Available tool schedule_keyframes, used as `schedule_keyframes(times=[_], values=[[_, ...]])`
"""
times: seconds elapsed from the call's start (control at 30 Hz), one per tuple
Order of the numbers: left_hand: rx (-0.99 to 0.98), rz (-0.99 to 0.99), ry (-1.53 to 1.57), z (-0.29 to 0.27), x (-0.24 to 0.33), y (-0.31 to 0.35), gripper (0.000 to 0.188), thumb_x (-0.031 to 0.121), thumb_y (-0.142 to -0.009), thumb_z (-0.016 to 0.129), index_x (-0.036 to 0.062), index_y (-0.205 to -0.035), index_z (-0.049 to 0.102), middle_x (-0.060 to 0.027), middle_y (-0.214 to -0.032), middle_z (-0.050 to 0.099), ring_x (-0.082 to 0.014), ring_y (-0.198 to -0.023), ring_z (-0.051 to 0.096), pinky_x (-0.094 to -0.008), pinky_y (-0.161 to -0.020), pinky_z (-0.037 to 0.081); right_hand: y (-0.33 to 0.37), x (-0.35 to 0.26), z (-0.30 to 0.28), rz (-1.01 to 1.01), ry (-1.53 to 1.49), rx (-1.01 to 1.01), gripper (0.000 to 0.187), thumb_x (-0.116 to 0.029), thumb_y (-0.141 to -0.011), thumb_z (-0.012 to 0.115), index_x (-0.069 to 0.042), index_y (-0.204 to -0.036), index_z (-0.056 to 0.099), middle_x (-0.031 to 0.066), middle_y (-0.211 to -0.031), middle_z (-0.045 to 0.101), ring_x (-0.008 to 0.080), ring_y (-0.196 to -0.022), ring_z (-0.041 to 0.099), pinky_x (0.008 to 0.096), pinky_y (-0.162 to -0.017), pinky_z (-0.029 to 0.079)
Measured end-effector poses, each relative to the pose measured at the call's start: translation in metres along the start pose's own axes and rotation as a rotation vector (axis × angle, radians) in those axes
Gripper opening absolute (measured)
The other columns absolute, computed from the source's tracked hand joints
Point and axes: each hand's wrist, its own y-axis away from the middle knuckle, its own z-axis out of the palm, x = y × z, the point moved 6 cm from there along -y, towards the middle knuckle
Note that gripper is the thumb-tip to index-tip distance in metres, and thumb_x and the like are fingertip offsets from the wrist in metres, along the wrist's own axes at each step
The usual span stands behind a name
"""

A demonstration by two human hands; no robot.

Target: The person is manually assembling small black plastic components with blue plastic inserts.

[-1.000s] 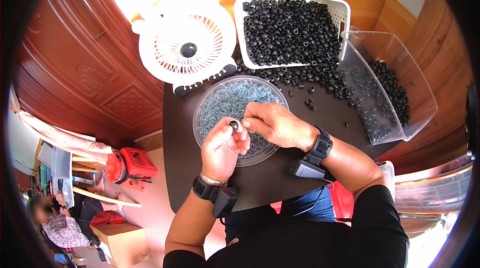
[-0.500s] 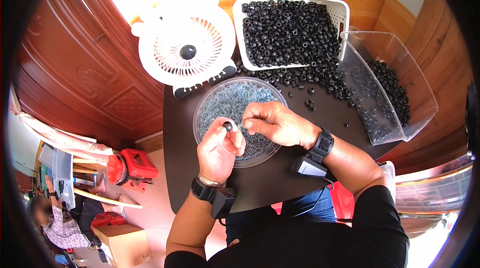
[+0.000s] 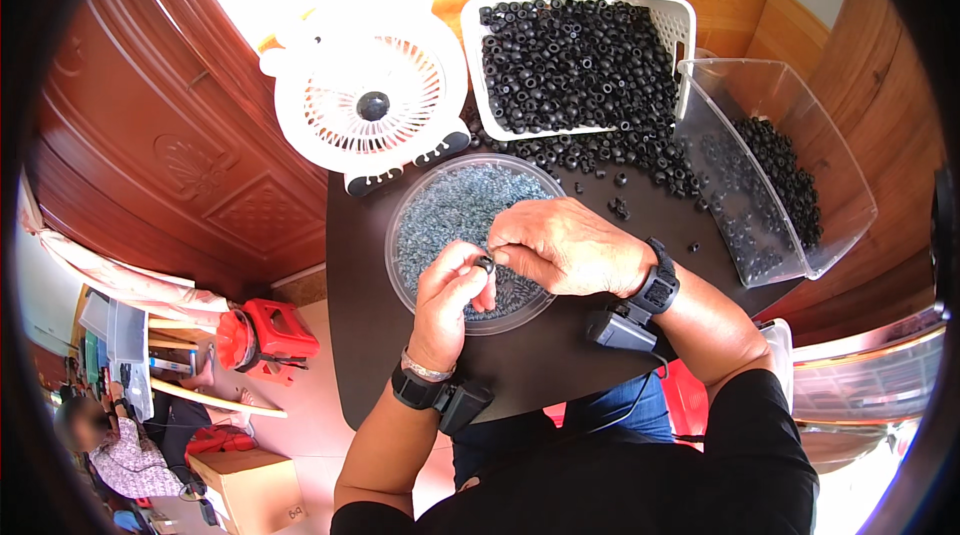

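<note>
Over a round clear tub (image 3: 396, 287) filled with small translucent bluish pieces (image 3: 450, 197), my two hands meet. My left hand (image 3: 447, 300) pinches a small black ring-shaped plastic part (image 3: 485, 263) between thumb and fingers, its opening turned partly up. My right hand (image 3: 570, 247) is closed, thumb and forefinger pressed together right beside the black part. Whatever sits between those right fingertips is too small or hidden to make out. Both wrists wear black straps with small boxes attached.
Behind the tub, a white basket (image 3: 474, 65) heaped with black parts has spilled some onto the dark table (image 3: 375, 355). A clear bin (image 3: 850, 197) with more parts lies tilted at right. A white fan (image 3: 300, 115) stands back left. Another person (image 3: 130, 455) sits far left.
My right fingertips have come up to the black part. My left hand has moved slightly right and turned, tilting the part's opening into view.
</note>
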Motion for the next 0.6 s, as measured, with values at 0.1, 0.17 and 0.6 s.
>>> schedule_keyframes(times=[0.1, 0.17, 0.6], values=[[0.032, 0.017, -0.164, 0.002, 0.005, 0.002, 0.017, 0.017, -0.090, 0.053, 0.0014, -0.097, 0.056, -0.0019, -0.070, 0.056, -0.0083, -0.063, 0.051, -0.0217, -0.058, 0.039, 0.002, -0.007, -0.001, -0.085, 0.199, 0.027, 0.008, -0.012, -0.082, 0.059, -0.005, -0.080, 0.056, 0.0120, -0.072, 0.058, 0.0309, -0.076, 0.060, 0.0410, -0.068, 0.048], [0.059, 0.013, -0.158, 0.004, 0.004, 0.003, 0.018, 0.017, -0.090, 0.053, 0.0010, -0.097, 0.056, -0.0015, -0.070, 0.056, -0.0079, -0.063, 0.051, -0.0215, -0.058, 0.039, 0.003, -0.012, 0.001, -0.149, 0.325, 0.052, 0.007, -0.012, -0.079, 0.059, -0.005, -0.078, 0.056, 0.0106, -0.071, 0.057, 0.0289, -0.074, 0.060, 0.0399, -0.068, 0.049], [0.064, -0.036, -0.004, 0.003, -0.003, 0.000, 0.018, 0.017, -0.091, 0.051, 0.0010, -0.097, 0.057, -0.0035, -0.071, 0.056, -0.0094, -0.062, 0.051, -0.0226, -0.058, 0.039, 0.011, -0.012, 0.011, -0.127, 0.463, 0.064, 0.030, -0.011, -0.076, 0.061, -0.002, -0.105, 0.061, 0.0078, -0.079, 0.060, 0.0246, -0.075, 0.061, 0.0366, -0.066, 0.050]])
